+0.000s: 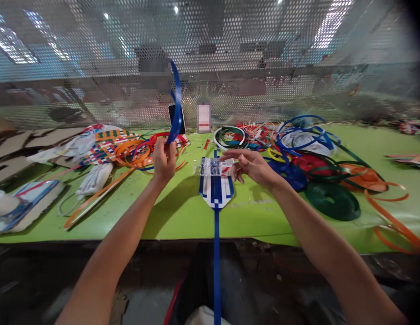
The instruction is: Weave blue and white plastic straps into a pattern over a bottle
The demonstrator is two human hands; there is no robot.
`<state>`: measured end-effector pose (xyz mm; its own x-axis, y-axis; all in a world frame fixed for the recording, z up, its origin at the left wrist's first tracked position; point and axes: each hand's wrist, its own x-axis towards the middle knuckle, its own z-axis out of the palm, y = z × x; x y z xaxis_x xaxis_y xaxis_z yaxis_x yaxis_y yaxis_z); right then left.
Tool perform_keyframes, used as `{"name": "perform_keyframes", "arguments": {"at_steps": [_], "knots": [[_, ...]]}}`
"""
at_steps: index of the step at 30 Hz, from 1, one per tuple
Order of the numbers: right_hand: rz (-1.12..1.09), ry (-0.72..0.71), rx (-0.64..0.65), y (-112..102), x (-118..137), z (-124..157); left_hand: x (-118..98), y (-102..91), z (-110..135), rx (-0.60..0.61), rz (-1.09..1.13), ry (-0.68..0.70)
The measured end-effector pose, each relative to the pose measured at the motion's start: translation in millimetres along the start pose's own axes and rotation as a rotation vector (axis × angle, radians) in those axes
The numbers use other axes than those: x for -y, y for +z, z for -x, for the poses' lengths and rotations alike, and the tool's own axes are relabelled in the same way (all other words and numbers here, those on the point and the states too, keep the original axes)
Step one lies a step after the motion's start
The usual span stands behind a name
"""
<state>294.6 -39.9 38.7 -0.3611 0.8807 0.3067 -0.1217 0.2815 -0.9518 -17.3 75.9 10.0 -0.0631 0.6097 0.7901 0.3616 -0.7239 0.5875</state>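
A bent length of blue strap [177,101] rises from my left hand [164,158], whose fingers are closed around its lower end. Over the table's middle, my right hand [252,167] holds nothing that I can see, its fingers apart and partly curled. Near its fingertips a clear plastic packet [210,167] lies on a blue and white woven strap piece [216,192]. From that piece a long blue strap [216,253] runs toward me and hangs over the table's front edge.
Coils of green strap [331,201], blue strap [291,174] and orange strap [392,216] lie to the right. Orange coils [131,153] and a checkered woven piece [110,140] lie left. Two phones, one white-screened [204,117], lean near a perforated metal screen [230,45] behind the green table [182,221].
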Motion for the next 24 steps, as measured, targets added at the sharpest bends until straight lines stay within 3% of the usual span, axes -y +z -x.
{"name": "perform_keyframes", "arguments": {"at_steps": [3,6,8,11,14,19,22,24], "knots": [[-0.011,0.072,0.103,11.5,-6.6,-2.7,-12.3,13.7,3.5,-0.055,0.335,-0.143],[-0.037,0.181,0.15,33.8,-18.9,-7.6,-30.3,28.5,14.5,0.006,0.627,-0.268],[-0.061,0.207,0.054,50.6,-28.2,-11.1,-43.0,36.4,26.9,0.105,0.683,-0.332],[-0.045,0.137,-0.206,65.0,-39.1,-15.5,-57.8,44.0,45.9,0.376,0.858,-0.564],[-0.001,0.076,-0.389,55.5,-42.8,-17.9,-60.3,46.8,53.7,0.455,0.883,-0.641],[-0.011,-0.017,-0.558,7.5,-36.4,-19.9,-38.3,42.5,39.9,0.316,0.723,-0.693],[-0.097,-0.007,-0.585,-6.7,-31.5,-19.2,-32.6,39.4,34.4,0.317,0.708,-0.712],[-0.078,-0.001,-0.519,-0.9,-30.9,-17.9,-38.9,39.2,37.2,0.384,0.71,-0.699]]}}
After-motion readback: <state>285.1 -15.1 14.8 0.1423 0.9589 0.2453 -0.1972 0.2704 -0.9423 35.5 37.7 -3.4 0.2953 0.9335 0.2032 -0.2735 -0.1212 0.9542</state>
